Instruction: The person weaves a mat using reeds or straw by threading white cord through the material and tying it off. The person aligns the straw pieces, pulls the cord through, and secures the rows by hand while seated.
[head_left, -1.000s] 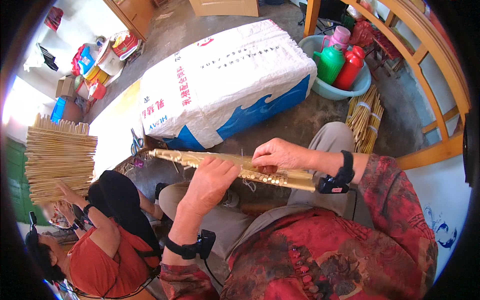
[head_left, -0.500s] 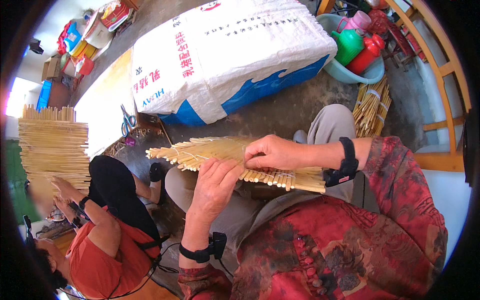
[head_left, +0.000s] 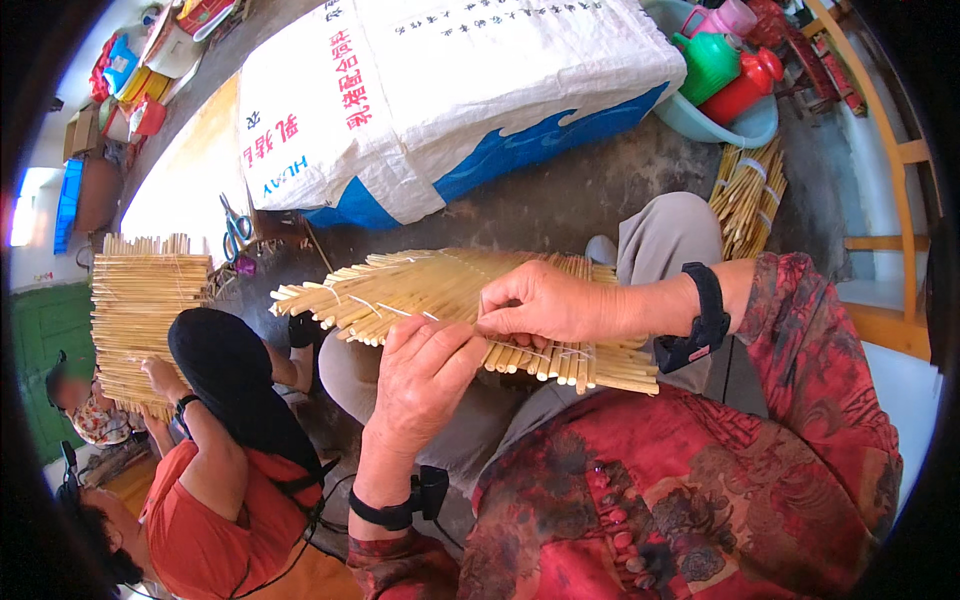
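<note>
While most sticks of the bamboo mat [head_left: 450,290] on the lap are already tied, its near edge is pinched by the right hand [head_left: 545,300] and left hand [head_left: 425,375], unfinished.

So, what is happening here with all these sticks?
A person sits and holds a mat of thin bamboo sticks tied side by side with string, resting across the lap. The left hand pinches the near edge of the mat, and the right hand grips the sticks just beside it. On the left, another person in an orange top handles a similar stick mat. A large white and blue sack, scissors and a bundle of loose sticks lie on the floor.
</note>
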